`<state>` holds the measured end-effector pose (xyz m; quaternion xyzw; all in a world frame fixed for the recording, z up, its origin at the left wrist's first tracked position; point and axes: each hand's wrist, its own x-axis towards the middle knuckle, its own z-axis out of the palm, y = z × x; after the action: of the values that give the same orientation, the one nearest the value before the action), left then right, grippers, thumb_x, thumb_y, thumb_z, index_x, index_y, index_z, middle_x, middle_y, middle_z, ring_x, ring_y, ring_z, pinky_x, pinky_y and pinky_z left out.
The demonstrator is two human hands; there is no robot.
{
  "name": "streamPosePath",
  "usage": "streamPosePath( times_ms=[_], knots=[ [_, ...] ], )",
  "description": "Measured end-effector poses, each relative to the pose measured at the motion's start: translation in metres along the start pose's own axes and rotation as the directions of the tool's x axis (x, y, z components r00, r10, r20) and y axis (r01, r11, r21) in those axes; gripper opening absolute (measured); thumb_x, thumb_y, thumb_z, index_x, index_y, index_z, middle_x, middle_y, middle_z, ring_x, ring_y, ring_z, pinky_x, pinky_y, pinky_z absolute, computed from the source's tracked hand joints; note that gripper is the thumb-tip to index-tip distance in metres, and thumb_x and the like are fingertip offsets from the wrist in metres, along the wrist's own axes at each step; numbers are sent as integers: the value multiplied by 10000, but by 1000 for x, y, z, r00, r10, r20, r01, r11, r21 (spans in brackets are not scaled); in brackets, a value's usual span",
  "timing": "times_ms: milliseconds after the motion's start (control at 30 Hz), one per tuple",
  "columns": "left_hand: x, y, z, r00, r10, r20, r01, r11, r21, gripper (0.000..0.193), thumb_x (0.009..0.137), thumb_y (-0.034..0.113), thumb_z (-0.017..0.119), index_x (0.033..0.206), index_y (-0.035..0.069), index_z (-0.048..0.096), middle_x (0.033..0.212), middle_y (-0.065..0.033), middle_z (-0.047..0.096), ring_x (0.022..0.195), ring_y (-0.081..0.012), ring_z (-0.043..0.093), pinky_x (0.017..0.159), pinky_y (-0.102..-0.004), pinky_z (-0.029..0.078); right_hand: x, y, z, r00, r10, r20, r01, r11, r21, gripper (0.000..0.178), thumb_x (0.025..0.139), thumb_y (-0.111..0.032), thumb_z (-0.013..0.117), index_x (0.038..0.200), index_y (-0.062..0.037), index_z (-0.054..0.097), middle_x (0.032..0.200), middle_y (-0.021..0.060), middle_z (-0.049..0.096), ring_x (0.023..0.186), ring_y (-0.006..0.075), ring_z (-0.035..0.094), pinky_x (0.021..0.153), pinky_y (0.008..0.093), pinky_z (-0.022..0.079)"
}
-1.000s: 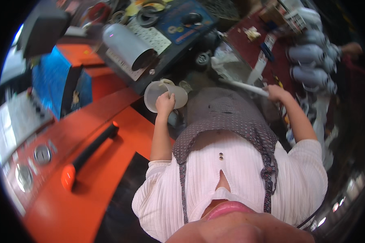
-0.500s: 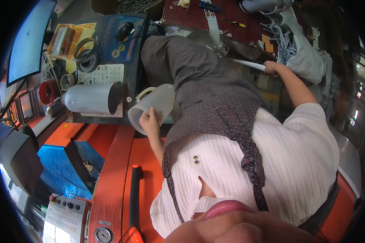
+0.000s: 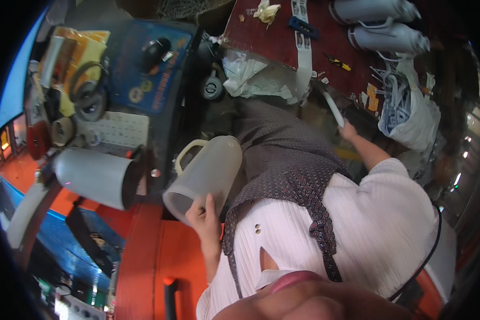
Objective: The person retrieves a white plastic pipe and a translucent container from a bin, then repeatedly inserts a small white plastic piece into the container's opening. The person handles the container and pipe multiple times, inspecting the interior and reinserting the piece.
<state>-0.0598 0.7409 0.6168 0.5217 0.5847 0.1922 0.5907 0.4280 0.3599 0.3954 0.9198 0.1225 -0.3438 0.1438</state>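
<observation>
My left hand (image 3: 205,216) grips a translucent white plastic jug (image 3: 213,165) by its wide rim, thumb on the outside wall. The jug lies tilted at the left edge of my lap, its loop handle on the far side and its open mouth toward the lower left. To the right, my right hand (image 3: 348,130) is closed round one end of a long, pale, slightly curved bar (image 3: 333,108). The bar's far end reaches toward the edge of the dark red table (image 3: 328,50); its exact kind is not clear.
A grey cylinder with a rounded end (image 3: 93,173) lies on the machine at left, beside tape rolls (image 3: 88,90). On the table are grey jugs (image 3: 386,40), a label strip (image 3: 304,61) and a yellow cutter (image 3: 338,64). A white bag (image 3: 413,128) holds several grey handles.
The view has shifted, showing more of the red table. The pale bar now points more steeply away from me, held at its near end. My left hand still grips the jug.
</observation>
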Motion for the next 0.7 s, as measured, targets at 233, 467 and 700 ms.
streamPosePath(
  times_ms=[233, 467, 700],
  knots=[
    [13, -26, -26, 805, 582, 116, -571, 707, 417, 216, 699, -1, 727, 899, -27, 649, 891, -190, 604, 777, -337, 566, 711, -434, 452, 182, 33, 187, 948, -86, 305, 28, 981, 190, 732, 931, -256, 651, 1519, -63, 261, 1209, 255, 646, 1149, 376, 622, 972, 446, 486],
    [-41, -167, -14, 440, 546, -713, -581, 778, 238, 235, 775, 62, 695, 995, -20, 690, 1030, -182, 686, 928, -326, 650, 807, -478, 544, 292, 63, 292, 935, -246, 256, 227, 969, 101, 506, 957, -217, 622, 1384, -20, 434, 1178, 223, 667, 1122, 358, 631, 947, 428, 488],
    [-40, -251, 53, 561, 326, -761, -658, 734, -170, 259, 998, 195, 539, 1029, -12, 692, 1000, -159, 715, 893, -267, 697, 771, -407, 578, 255, 1, 221, 554, -832, 32, 807, 547, 222, 333, 984, -178, 593, 1249, 23, 608, 1148, 191, 689, 1096, 339, 640, 922, 410, 490]
  ],
)
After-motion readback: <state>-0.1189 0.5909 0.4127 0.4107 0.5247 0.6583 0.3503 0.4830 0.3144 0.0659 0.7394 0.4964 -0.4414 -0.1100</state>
